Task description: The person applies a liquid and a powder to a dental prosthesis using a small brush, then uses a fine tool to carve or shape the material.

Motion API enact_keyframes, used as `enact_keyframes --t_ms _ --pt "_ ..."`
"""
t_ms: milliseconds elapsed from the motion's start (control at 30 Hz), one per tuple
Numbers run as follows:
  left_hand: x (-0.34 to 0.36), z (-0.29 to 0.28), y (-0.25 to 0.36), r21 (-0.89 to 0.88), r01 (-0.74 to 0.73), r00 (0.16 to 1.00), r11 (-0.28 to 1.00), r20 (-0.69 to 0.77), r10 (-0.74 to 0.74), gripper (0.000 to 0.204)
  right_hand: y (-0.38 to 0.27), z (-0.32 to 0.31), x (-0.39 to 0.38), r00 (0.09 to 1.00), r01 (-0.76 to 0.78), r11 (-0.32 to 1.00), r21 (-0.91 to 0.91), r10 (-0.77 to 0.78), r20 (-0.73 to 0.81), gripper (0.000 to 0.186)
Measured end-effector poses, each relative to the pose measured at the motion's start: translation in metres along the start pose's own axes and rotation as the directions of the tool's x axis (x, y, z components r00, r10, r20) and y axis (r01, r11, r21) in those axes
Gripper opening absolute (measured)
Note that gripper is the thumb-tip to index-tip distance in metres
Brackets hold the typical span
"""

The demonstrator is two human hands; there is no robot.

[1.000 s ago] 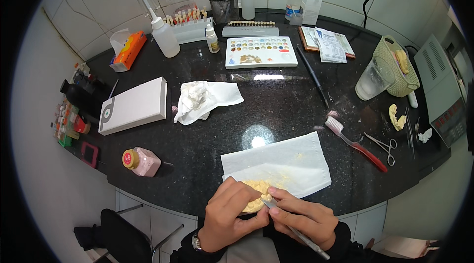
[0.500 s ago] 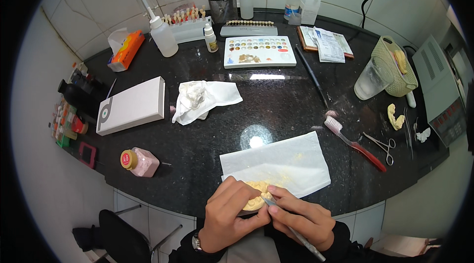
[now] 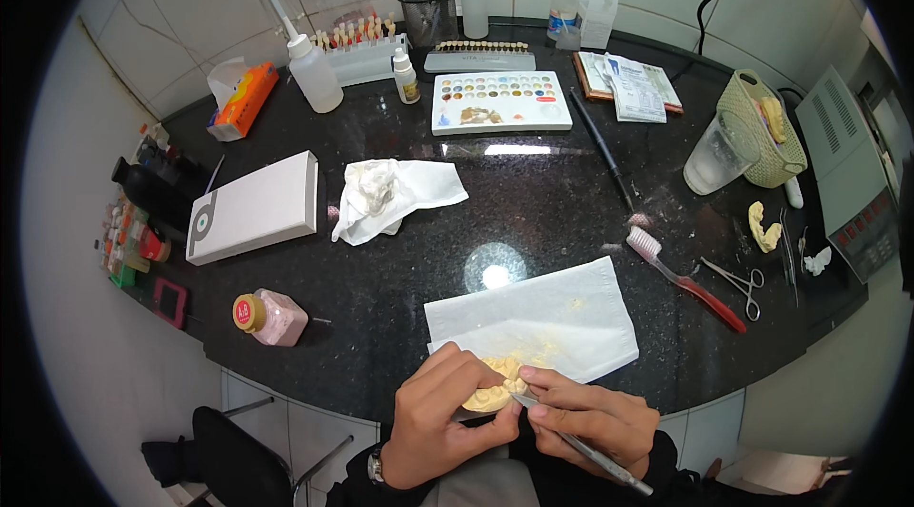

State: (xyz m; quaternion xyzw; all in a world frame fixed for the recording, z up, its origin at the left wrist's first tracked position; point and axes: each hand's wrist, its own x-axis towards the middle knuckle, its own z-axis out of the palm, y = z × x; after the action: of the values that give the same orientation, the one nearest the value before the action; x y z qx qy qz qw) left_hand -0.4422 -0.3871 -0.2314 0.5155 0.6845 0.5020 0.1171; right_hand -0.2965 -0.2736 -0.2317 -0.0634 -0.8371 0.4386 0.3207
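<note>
Between my hands, at the table's near edge, is a yellow plaster dental model [image 3: 487,400]. My left hand [image 3: 433,421] grips it from the left, with fingers over the top and the thumb at its near side; part of the model is hidden under them. My right hand [image 3: 595,417] is closed around a slim metal scalpel [image 3: 609,466], its handle slanting down to the right. The scalpel's pointed tip meets the model near my left thumb, and my right thumb rests against the model. Underneath lies a white paper sheet [image 3: 528,307] with yellow dust on it.
Rightward lie a red-handled toothbrush [image 3: 700,293], scissor-handled forceps [image 3: 747,288] and another plaster piece [image 3: 764,227]. A pink-filled jar [image 3: 278,318], a white box [image 3: 257,212] and crumpled tissue [image 3: 376,188] are at left. A paint palette [image 3: 502,117] and plastic bottle [image 3: 316,79] stand farther back.
My right hand has shifted slightly right, and the scalpel's handle end has swung right and up, so it lies flatter. My left hand keeps its hold on the dental model.
</note>
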Motion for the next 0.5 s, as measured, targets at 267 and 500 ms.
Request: enact_keyframes --t_ms 267,500 --pt "-0.0005 0.0059 0.0005 0.069 -0.03 0.998 0.997 -0.044 0.033 0.021 0.0001 0.0045 0.0006 0.999 0.046 0.994 -0.104 -0.047 -0.007 0.028" --pt "-0.0011 0.0048 0.0031 0.054 -0.019 0.999 0.998 -0.033 0.02 0.021 -0.0023 0.0027 0.0011 0.999 -0.015 0.999 -0.048 0.012 -0.045 0.024"
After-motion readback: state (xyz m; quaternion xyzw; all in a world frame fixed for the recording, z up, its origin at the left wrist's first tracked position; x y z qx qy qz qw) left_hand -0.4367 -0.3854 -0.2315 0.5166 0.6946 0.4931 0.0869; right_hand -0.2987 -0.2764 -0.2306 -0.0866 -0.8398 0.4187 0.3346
